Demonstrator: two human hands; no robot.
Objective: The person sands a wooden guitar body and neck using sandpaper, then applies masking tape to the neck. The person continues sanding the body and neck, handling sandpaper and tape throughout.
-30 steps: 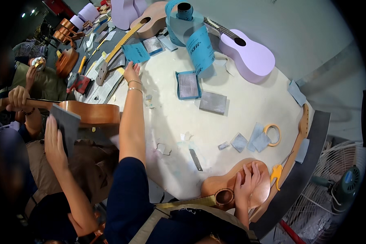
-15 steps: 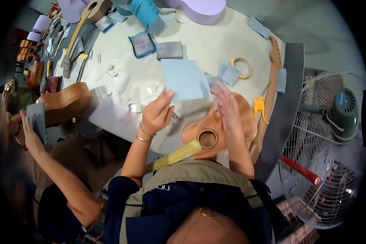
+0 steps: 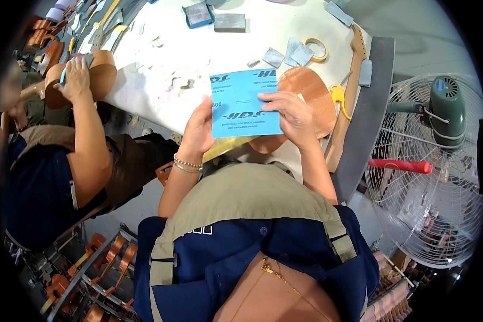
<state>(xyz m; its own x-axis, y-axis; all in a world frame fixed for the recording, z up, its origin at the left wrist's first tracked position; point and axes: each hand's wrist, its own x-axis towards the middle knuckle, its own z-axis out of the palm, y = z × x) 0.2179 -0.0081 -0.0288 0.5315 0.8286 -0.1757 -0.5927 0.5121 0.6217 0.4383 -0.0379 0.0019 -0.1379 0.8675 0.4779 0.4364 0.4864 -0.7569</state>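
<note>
Both my hands hold a square sheet of sandpaper [image 3: 245,115] in front of me, its bright blue printed backing facing up. My left hand [image 3: 199,129] grips the left edge, with part of its fingers hidden behind the sheet. From the right, my right hand [image 3: 294,117] has its fingers over the front of the paper at the edge. Below the sheet lies a wooden ukulele body [image 3: 314,102], partly covered by the paper and my right hand; its sound hole is hidden. Yellow tape covers its neck [image 3: 228,146], which points toward my left arm.
A grey sanding block [image 3: 229,22], sandpaper pieces [image 3: 300,53] and a masking tape roll [image 3: 324,49] lie farther back. On the right are a yellow tool [image 3: 337,96], a wooden neck [image 3: 344,118] and a caged fan [image 3: 448,102]. A co-worker's hand [image 3: 78,78] rests on another instrument [image 3: 103,72] at left.
The sandpaper has turned from its pale grey side to its blue backing and come closer to me. My right hand has closed on its edge. The co-worker's hand has moved onto their instrument.
</note>
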